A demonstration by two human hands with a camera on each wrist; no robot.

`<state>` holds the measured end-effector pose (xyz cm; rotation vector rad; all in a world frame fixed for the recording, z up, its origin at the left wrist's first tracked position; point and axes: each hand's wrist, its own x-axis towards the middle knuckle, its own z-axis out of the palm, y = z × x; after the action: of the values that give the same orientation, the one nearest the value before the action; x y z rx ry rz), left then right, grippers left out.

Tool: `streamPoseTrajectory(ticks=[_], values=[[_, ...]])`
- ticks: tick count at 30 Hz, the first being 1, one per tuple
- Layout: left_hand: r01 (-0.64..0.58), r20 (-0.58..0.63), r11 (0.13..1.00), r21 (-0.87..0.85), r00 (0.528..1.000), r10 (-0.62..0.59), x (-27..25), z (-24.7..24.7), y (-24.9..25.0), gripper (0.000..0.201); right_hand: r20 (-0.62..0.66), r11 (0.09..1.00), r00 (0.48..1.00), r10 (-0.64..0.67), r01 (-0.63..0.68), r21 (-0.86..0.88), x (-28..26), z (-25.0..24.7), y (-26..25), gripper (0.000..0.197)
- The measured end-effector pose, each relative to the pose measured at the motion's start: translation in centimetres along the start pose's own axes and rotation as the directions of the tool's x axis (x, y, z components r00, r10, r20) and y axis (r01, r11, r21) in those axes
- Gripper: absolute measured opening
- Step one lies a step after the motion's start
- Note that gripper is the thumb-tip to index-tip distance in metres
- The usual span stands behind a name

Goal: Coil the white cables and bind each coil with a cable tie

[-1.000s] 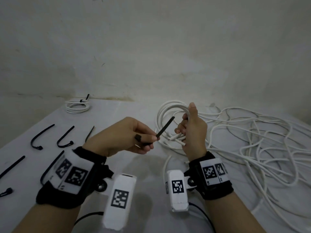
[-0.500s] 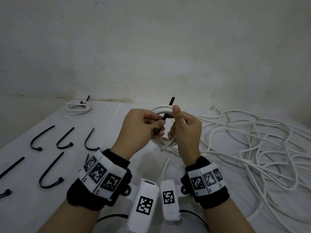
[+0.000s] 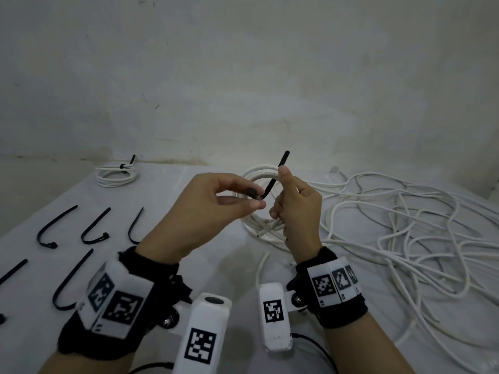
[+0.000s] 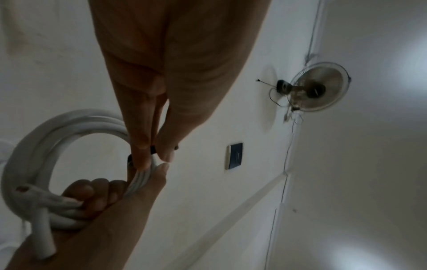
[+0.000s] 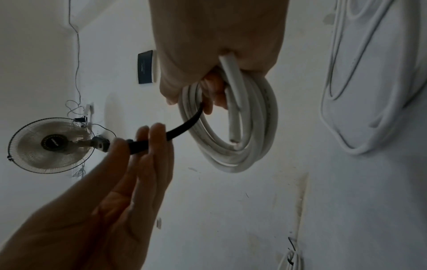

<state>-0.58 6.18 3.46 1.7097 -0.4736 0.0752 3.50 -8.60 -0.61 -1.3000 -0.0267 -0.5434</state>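
Note:
My right hand (image 3: 294, 206) grips a white cable coil (image 3: 259, 172) upright above the table, fingers curled round its strands; the right wrist view shows the coil (image 5: 233, 127) hanging from the fist. A black cable tie (image 3: 275, 175) runs against the coil under my right thumb, its tail pointing up. My left hand (image 3: 253, 199) pinches the tie's head end between thumb and fingertips. In the right wrist view the tie (image 5: 182, 127) passes from the left fingers (image 5: 150, 138) through the coil. The left wrist view shows fingertips (image 4: 143, 155) pinching the tie at the coil (image 4: 46, 131).
Loose tangled white cable (image 3: 405, 225) covers the table's right half. A tied white coil (image 3: 116, 174) lies at the far left by the wall. Several spare black ties (image 3: 91, 228) lie curved on the left. A wall fan (image 4: 321, 87) hangs opposite.
My left hand came in from the left to the coil. The tie now lies against the coil under my right thumb, tail pointing up.

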Motion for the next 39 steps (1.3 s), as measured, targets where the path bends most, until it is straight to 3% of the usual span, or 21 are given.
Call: streamPoseTrajectory(ticks=[4, 7, 13, 16, 18, 22, 24, 27, 30, 33, 37, 39], values=[[-0.097, -0.123, 0.995, 0.029, 0.987, 0.100, 0.9, 0.4, -0.2, 0.008, 0.109, 0.997, 0.994, 0.018, -0.025, 0.069, -0.4, 0.5, -0.1, 0.028], [-0.166, -0.131, 0.986, 0.030, 0.977, 0.168, 1.7, 0.2, -0.6, 0.013, 0.205, 0.990, 0.978, 0.041, -0.067, 0.125, -0.7, 1.0, -0.2, 0.036], [-0.239, -0.137, 0.970, 0.047, 0.960, 0.243, 2.6, 0.0, -0.7, 0.017, 0.202, 0.986, 0.979, 0.009, -0.043, 0.160, -0.7, 0.9, -0.6, 0.034], [-0.292, -0.227, 0.924, 0.248, 0.909, 0.348, 3.1, -0.1, -1.4, 0.014, 0.199, 0.986, 0.979, -0.034, -0.001, 0.169, -1.0, 0.9, -0.6, 0.035], [-0.246, -0.241, 0.906, 0.344, 0.910, 0.338, 3.6, -0.4, -2.0, 0.024, 0.210, 0.982, 0.977, -0.037, -0.003, 0.188, -1.2, 1.0, -0.7, 0.036], [-0.196, -0.140, 0.969, 0.151, 0.966, 0.217, 4.1, -0.6, -2.6, 0.045, 0.247, 0.974, 0.969, -0.020, -0.037, 0.223, -1.7, 1.4, -1.0, 0.038], [-0.222, -0.119, 0.971, 0.092, 0.965, 0.232, 4.0, -0.4, -2.7, 0.041, 0.260, 0.976, 0.965, -0.017, -0.040, 0.215, -2.0, 1.6, -1.1, 0.035], [-0.255, -0.183, 0.967, 0.012, 0.950, 0.253, 3.8, -0.4, -3.0, 0.035, 0.265, 0.981, 0.964, -0.003, -0.049, 0.189, -2.2, 1.8, -0.8, 0.034], [-0.246, -0.224, 0.966, -0.081, 0.949, 0.223, 3.8, -0.7, -3.8, 0.033, 0.311, 0.988, 0.950, 0.005, -0.054, 0.148, -2.1, 1.8, -0.6, 0.027], [-0.208, -0.189, 0.959, -0.190, 0.967, 0.172, 3.6, -1.2, -4.9, 0.024, 0.375, 0.988, 0.924, 0.070, -0.117, 0.104, -1.9, 1.4, -0.9, 0.033], [-0.119, -0.065, 0.946, -0.302, 0.992, 0.104, 3.1, -1.3, -5.8, 0.017, 0.258, 0.985, 0.965, 0.053, -0.093, 0.146, -0.9, 0.6, -0.8, 0.009], [-0.081, -0.026, 0.939, -0.335, 0.997, 0.077, 2.9, -1.3, -5.8, 0.019, 0.222, 0.983, 0.975, 0.026, -0.065, 0.172, -0.6, 0.3, -0.9, 0.011]])
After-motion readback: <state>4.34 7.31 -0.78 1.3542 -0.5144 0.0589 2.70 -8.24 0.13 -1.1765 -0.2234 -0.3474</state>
